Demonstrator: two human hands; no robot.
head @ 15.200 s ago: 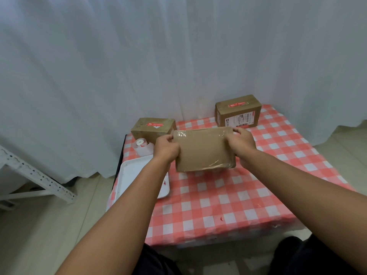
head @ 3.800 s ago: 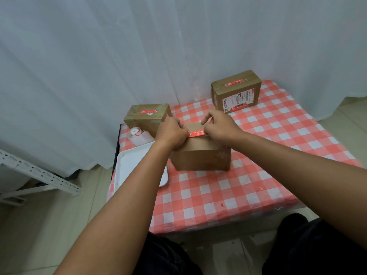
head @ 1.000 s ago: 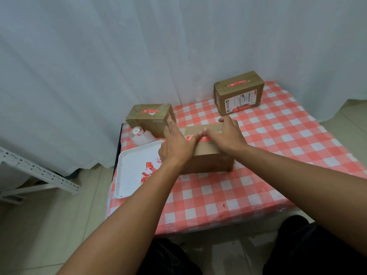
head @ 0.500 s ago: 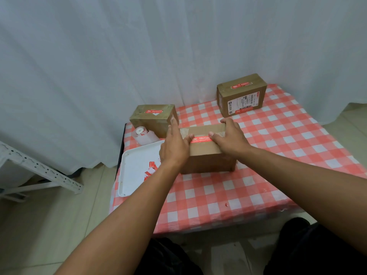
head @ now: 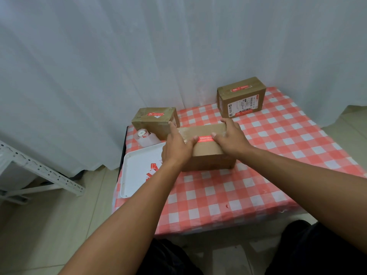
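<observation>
your cardboard box sits on the checked tablecloth near the middle of the table, just right of the white tray, and both your hands are on top of it. your left hand lies flat over the box's left end, fingers straight and pointing away from you, thumb laid against the left end of the red sticker. your right hand spreads over the right part of the top, thumb tip at the sticker's right end. neither hand grasps anything; both only press down. the box looks like taped cardboard, so expect it to be stiff at the edges and probably light. the glossy clear tape across the top may be slick under your fingers. if you lift it, take it by the short ends with your palms against the sides rather than by the taped top. the sticker is thin and likely to crease, so smooth it from the middle outward. your hands hide the box's left end and part of its far edge. the sticker's print is too small to read, the contents cannot be told, and your left forearm covers part of the tray and its red scraps.
</observation>
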